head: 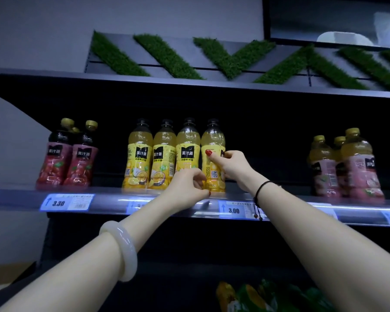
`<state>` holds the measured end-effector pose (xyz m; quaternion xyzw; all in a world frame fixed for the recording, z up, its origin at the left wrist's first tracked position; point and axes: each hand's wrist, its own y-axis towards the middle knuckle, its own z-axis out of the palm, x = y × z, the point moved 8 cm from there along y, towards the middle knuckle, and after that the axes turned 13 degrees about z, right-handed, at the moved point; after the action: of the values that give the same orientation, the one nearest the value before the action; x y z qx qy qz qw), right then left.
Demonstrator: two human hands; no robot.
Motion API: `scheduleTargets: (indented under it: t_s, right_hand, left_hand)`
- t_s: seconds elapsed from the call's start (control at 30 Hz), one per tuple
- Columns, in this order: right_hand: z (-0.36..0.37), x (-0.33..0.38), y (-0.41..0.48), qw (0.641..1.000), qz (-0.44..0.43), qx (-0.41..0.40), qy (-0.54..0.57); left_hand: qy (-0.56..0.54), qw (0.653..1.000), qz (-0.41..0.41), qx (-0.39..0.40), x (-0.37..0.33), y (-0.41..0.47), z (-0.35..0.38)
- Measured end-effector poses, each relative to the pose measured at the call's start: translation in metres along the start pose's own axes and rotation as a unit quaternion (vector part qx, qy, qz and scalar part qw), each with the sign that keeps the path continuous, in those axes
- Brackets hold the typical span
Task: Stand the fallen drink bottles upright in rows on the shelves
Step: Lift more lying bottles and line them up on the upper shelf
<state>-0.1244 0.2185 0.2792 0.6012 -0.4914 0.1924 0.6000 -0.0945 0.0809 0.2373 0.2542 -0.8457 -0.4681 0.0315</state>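
Several yellow juice bottles [163, 154] stand upright in a row on the shelf [113, 200]. The rightmost yellow bottle [212, 140] is held by both hands. My right hand [231, 167] grips its label from the right, thumb across the front. My left hand [187, 185] pinches its lower part from the left, fingers curled. Two red-labelled bottles [67, 163] stand upright at the left. Pink-labelled bottles [347, 165] stand upright at the right.
The shelf edge carries price tags [67, 202] reading 3.30 and 3.00. A dark gap lies between the yellow bottles and the pink ones. Green grass strips [223, 57] decorate the panel above. Colourful packets [257, 298] lie on a lower shelf.
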Motion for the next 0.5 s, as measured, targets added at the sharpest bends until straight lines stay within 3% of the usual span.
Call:
scheduleTargets:
  t_s: [0.23, 0.37, 0.5]
  right_hand:
    - [-0.005, -0.008, -0.014, 0.999, -0.012, -0.007, -0.035]
    - [-0.026, -0.011, -0.042, 0.991, -0.071, -0.079, -0.077]
    - [-0.055, -0.023, -0.078, 0.984, -0.104, -0.131, -0.067]
  left_hand:
    - [-0.009, 1.0, 0.017, -0.018, -0.006, -0.004, 0.003]
    - [-0.011, 0.996, 0.063, -0.055, -0.018, -0.016, 0.017]
    - [0.024, 0.992, 0.119, -0.045, -0.034, -0.034, 0.045]
